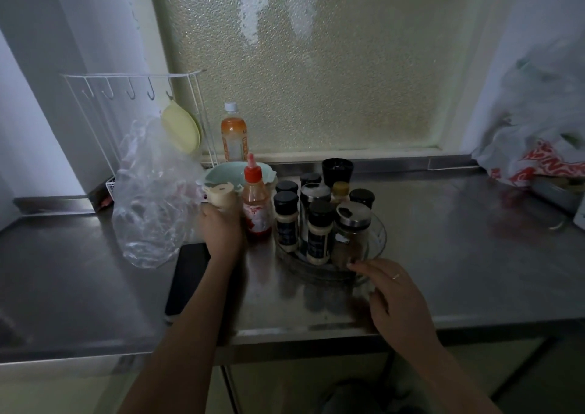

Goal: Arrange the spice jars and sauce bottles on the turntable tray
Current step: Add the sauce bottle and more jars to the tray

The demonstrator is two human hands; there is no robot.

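Far left of the turntable tray (378, 239): crumpled clear plastic bag (152, 211) on the steel counter (459, 255). Nearer the tray, left hand (220, 233) wrapped around a cream-capped squeeze bottle (221, 196), upright. Just left of the tray, touching neither hand: red-capped sauce bottle (255, 201), standing on the counter. On the tray itself: cluster of spice jars (318, 233), black and metal lids, all upright. At the tray's near right rim: right hand (395, 299), fingers loosely spread, fingertips touching the rim, gripping nothing
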